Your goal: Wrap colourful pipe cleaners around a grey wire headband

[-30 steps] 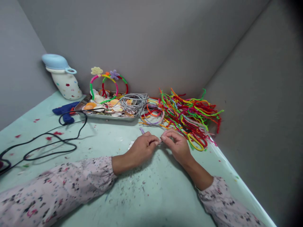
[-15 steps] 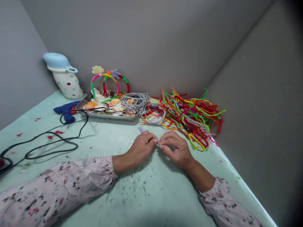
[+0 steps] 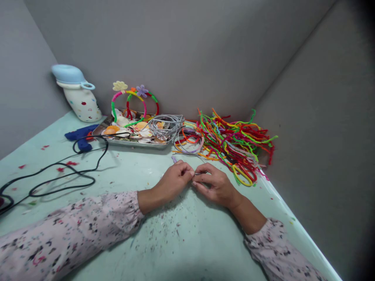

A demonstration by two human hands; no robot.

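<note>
My forearms come in low from both sides over the pale green tabletop, slanting toward each other, wrists nearly straight, in floral sleeves gathered at the cuffs. My left hand has its back up, thumb and forefinger pinched on one end of a thin strand; my right hand faces it, fingers bent and slightly parted, thumb beneath, tips meeting the left ones. I can't tell how firmly the right grips. The strand sits just above the table between my fingertips, slim, smooth and greyish; the short length I can see runs roughly left to right, and its ends are hidden by my fingers. A fuzzy purple piece pokes out past my left knuckles, pointing away and a little left; whether I hold it, I can't tell. Beyond my hands lies a shallow metal tray of flat paper-like pieces, with a loose coil of smooth grey wire over its right end and two round fuzzy hoops topped with flowers standing in it. To the right spreads a tangled heap of bright, plush-looking stems, most of them lying lengthwise across the table.
</note>
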